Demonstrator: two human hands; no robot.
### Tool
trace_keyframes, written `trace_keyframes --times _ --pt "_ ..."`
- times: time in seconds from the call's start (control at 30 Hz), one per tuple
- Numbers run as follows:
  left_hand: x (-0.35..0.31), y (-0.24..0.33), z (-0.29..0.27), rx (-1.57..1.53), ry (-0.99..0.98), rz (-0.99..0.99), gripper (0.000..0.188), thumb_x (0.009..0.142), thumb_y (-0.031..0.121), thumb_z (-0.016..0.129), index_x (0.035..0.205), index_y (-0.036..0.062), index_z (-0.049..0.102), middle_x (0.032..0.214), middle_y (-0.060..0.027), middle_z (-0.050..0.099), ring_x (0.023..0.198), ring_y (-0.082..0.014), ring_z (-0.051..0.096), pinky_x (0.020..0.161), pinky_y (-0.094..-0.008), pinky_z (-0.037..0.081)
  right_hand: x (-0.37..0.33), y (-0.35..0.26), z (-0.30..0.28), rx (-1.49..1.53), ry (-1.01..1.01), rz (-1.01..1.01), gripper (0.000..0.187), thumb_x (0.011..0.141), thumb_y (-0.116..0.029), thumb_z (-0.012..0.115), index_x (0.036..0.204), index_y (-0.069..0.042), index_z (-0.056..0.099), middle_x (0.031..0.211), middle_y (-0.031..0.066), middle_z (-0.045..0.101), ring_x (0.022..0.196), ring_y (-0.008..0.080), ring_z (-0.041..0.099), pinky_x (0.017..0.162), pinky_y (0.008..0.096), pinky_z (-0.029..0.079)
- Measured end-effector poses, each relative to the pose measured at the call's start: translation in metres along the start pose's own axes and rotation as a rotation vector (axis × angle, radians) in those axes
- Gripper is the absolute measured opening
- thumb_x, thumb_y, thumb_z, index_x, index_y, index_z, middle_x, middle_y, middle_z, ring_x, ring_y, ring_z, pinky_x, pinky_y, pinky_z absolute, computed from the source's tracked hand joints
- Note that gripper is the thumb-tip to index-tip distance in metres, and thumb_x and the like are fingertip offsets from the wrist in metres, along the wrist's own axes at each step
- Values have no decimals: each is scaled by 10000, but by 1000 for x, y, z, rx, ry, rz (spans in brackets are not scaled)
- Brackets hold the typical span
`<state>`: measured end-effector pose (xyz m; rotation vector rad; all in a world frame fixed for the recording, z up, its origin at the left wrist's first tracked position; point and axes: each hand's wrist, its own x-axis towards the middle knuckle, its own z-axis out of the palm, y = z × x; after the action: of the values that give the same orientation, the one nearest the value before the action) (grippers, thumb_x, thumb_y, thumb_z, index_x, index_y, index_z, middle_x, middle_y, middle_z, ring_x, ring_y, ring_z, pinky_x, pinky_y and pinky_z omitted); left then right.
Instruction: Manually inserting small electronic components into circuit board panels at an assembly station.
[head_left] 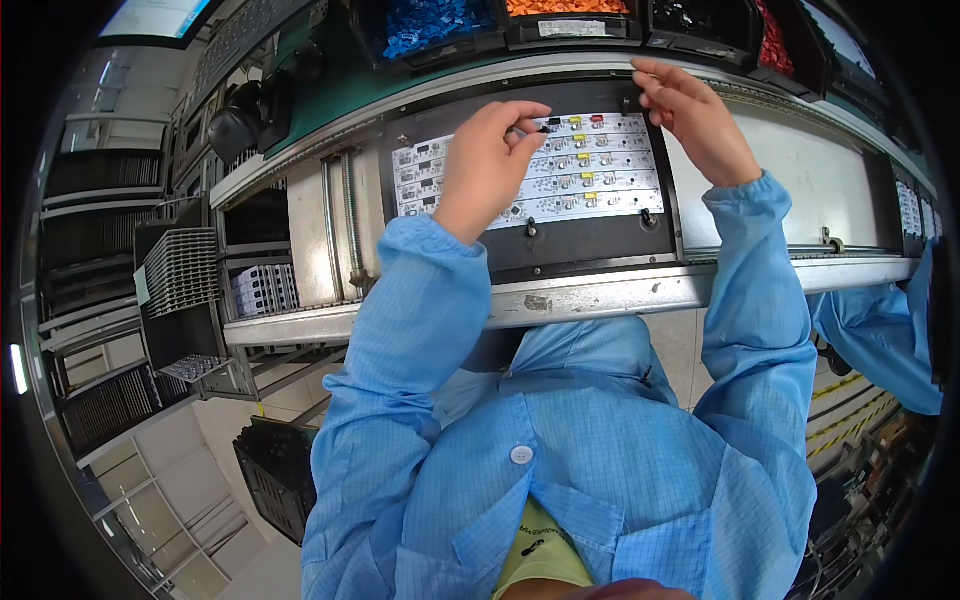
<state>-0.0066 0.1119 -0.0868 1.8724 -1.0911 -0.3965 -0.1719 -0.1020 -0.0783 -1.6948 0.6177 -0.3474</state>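
White circuit boards [570,207] lie in rows in a black fixture frame [600,245] on a metal rail track. A line of small yellow components [583,160] runs down them, and a red component [597,119] sits on the top row. Over the boards' upper middle, my left hand [487,165] closes thumb and fingers around a small black component [545,128]. My right hand [703,125] is raised by the frame's upper right corner, thumb and forefinger pinched together. Whatever it may hold is too small to make out.
Beyond the track stand bins of blue parts [430,25], orange parts [565,7], black parts [700,18] and red parts [776,40]. A rack of stacked boards [180,270] stands left. Another person's blue sleeve [885,335] shows at right. Metal rails [580,298] border the track.
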Motion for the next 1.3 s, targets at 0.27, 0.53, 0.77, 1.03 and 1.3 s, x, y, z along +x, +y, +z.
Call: trace_keyframes --times 0.27,0.53,0.77,1.03,1.3 --pt "2 -6 14 192 22 169 99 887 54 746 980 57 782 896 -85 704 764 -203 681 677 -299 545 8 8 -2 440 3 124 407 1107 -125 470 1495 -5 496 1401 94 646 1111 87 670 944 172 547" --pt "1 -5 16 275 41 268 100 884 62 746 973 62 792 926 -93 711 789 -252 698 678 -317 555 6 12 7 442 -30 124 405 1100 -142 507 1482 -9 508 1404 97 645 1134 99 673 951 190 551" --pt "-4 -2 1 29 -85 63 262 900 -6 699 1152 43 752 951 -73 723 831 -151 663 760 -273 560 5 7 8 423 -130 135 407 1105 -167 503 1479 -6 500 1422 122 630 1149 114 676 965 197 556" --pt "-1 -7 -2 -335 -75 -122 280 941 -15 650 1213 -7 715 1149 -123 752 921 -166 722 826 -270 584 2 3 12 535 -211 73 426 1099 -136 495 1500 6 470 1434 150 613 1216 150 661 1016 201 551" --pt "2 -4 -12 -743 -111 -346 341 1083 226 572 1310 -17 651 1101 -91 726 817 -82 611 737 -199 521 6 6 9 495 -225 100 407 1104 -200 509 1469 -22 520 1385 106 655 1161 114 676 976 185 557"
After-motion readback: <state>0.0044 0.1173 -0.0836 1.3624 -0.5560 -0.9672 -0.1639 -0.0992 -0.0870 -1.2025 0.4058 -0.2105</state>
